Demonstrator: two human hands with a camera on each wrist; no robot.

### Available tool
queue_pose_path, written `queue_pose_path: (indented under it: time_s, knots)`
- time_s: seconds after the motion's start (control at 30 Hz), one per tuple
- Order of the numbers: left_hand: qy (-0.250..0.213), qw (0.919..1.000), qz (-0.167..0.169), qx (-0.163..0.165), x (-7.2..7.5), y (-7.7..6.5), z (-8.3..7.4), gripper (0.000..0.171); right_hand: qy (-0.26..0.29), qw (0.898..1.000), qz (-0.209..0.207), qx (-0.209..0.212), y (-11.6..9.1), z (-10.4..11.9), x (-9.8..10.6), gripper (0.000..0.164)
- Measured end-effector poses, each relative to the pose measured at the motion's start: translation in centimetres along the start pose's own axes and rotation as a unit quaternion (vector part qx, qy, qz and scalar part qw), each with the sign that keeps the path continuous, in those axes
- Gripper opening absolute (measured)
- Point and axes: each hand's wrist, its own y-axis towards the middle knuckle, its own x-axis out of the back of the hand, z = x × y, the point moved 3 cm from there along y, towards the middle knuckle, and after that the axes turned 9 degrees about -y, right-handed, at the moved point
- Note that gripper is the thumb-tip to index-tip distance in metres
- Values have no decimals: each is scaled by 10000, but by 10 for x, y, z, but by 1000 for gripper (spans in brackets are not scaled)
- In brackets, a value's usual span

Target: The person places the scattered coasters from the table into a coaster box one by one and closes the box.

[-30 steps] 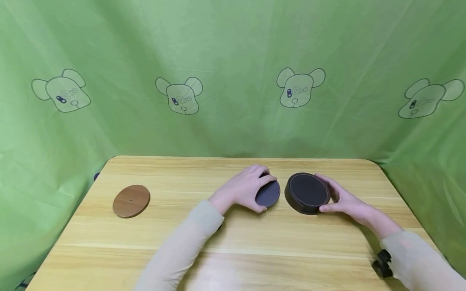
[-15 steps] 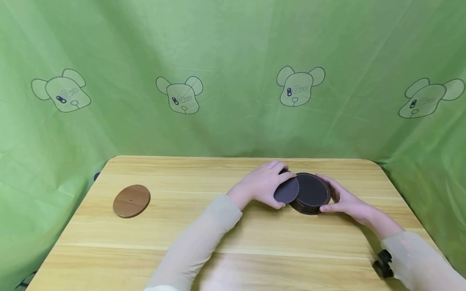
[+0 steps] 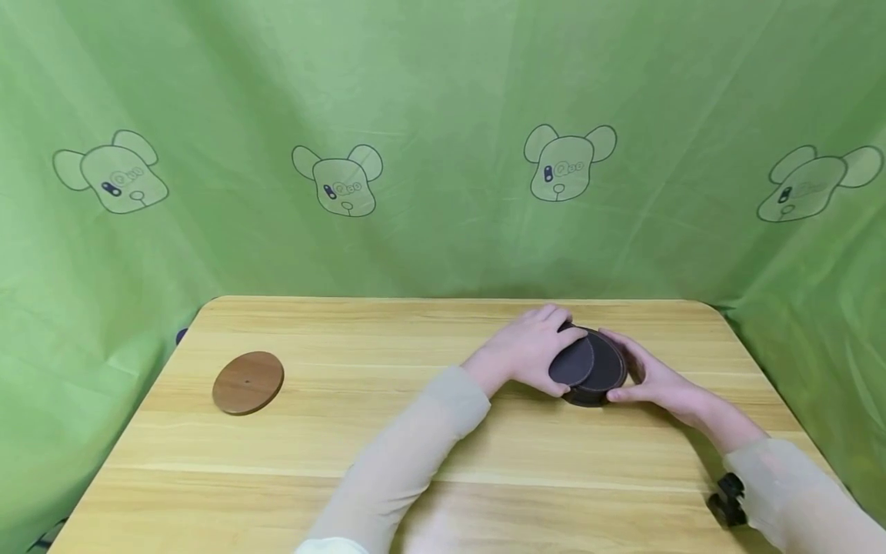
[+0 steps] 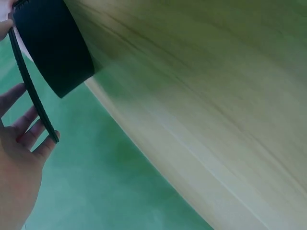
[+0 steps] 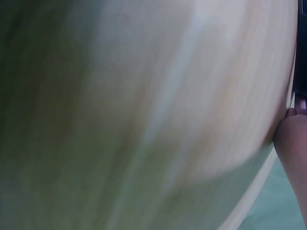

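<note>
My left hand (image 3: 529,350) pinches a thin dark round coaster (image 3: 573,363) by its edge, thumb at the near side and fingers at the far side. It overlaps the left part of a dark round coaster holder (image 3: 587,398), whose top shows a dark stitched disc. In the left wrist view the coaster (image 4: 31,88) appears edge-on, slanted over the holder (image 4: 55,48). My right hand (image 3: 647,377) grips the holder from its right side, thumb near and fingers behind. Only part of the right hand (image 5: 291,151) enters the right wrist view, beside the holder's dark wall (image 5: 302,52).
A brown wooden disc (image 3: 248,383) with a small centre mark lies toward the left of the wooden table (image 3: 346,454). Green cloth (image 3: 443,246) printed with bear heads hangs behind and at both sides of the table. A black device (image 3: 727,500) sits on the right sleeve.
The left hand has carried the coaster rightward, from beside the holder to over its left part. The right hand has stayed on the holder, and the wooden disc has not moved.
</note>
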Motion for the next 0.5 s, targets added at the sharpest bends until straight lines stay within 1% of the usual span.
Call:
queue_pose_path:
  time_s: [0.1,0.33,0.5]
  knots:
    - [70,9999,72,25,-2,5,-3,94,21,10000,18,10,0,0,0,102]
    - [10,9998,198,98,-7,16,-9,92,18,10000,47,-10,0,0,0,103]
    - [59,9994,293,197,-10,23,-12,91,-26,10000,52,-36,0,1,0,102]
